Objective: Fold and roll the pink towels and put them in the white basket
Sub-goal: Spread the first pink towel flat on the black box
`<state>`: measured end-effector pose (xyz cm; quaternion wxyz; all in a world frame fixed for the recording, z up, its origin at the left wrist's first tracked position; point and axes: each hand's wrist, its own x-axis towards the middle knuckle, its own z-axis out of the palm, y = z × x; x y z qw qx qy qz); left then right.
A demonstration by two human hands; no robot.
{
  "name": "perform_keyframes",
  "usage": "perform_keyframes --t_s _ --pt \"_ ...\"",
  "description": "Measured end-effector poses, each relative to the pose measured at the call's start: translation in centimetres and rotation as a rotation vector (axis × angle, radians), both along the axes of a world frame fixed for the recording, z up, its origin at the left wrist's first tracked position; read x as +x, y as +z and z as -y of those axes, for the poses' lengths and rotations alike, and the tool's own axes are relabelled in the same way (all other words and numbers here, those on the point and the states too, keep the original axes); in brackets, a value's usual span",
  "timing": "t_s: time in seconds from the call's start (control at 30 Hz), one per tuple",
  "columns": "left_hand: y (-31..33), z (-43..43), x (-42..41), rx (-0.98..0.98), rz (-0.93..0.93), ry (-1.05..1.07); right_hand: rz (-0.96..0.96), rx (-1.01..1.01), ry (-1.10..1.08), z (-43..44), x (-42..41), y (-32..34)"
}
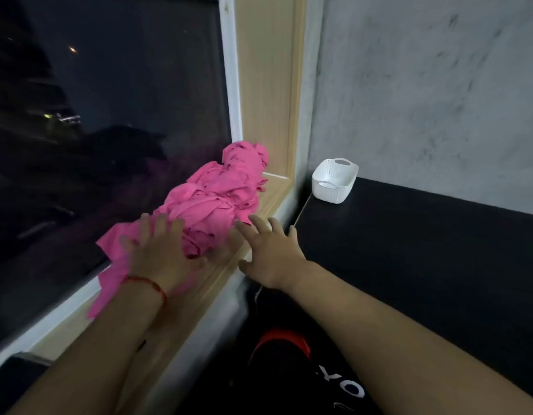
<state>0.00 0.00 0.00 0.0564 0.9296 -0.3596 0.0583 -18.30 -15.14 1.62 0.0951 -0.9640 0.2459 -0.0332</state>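
A heap of crumpled pink towels (217, 193) lies along the wooden window sill (271, 199), against the dark glass. My left hand (158, 250) lies with spread, straight fingers on the near end of the heap, where one towel hangs flat over the sill's edge. My right hand (269, 250) hovers with fingers spread just right of the heap, over the sill's front edge, holding nothing. The white basket (334, 181) stands empty on the black surface in the far corner, to the right of the sill.
A black tabletop (424, 250) stretches right of the sill below a grey wall (424, 85). The window pane (94, 115) is dark. My lap in black clothing with a red patch (283, 342) is at the bottom.
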Motion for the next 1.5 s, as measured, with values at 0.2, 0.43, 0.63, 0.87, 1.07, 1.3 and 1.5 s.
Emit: perform_keyframes --t_s 0.2,0.43,0.63,0.87,1.07,1.3,1.5 --pt "-5.4 -4.4 3.0 -0.161 -0.352 0.143 0.004 0.044 0.078 -2.7 2.2 0.4" --pt "-4.9 -4.2 3.3 -0.246 -0.224 0.075 0.033 0.056 0.039 -1.1 -0.9 -0.8" --pt "1.0 -3.2 -2.4 -0.328 -0.17 -0.044 0.16 0.13 0.047 -0.6 -3.9 0.0" --pt "5.7 2.4 -13.7 -0.566 -0.43 -0.4 0.427 0.46 -0.044 1.0 -11.8 0.0" --pt "3.0 9.9 -23.2 -0.554 -0.619 -0.613 0.474 0.311 -0.3 6.1 -25.0 -1.4" --pt "0.8 16.8 -28.5 -0.247 -0.679 -0.821 0.352 0.211 -0.487 10.4 -38.1 -2.1" --pt "-1.5 21.4 -29.2 -0.589 -0.537 -0.784 0.507 0.013 -0.66 13.0 -42.7 -4.3"
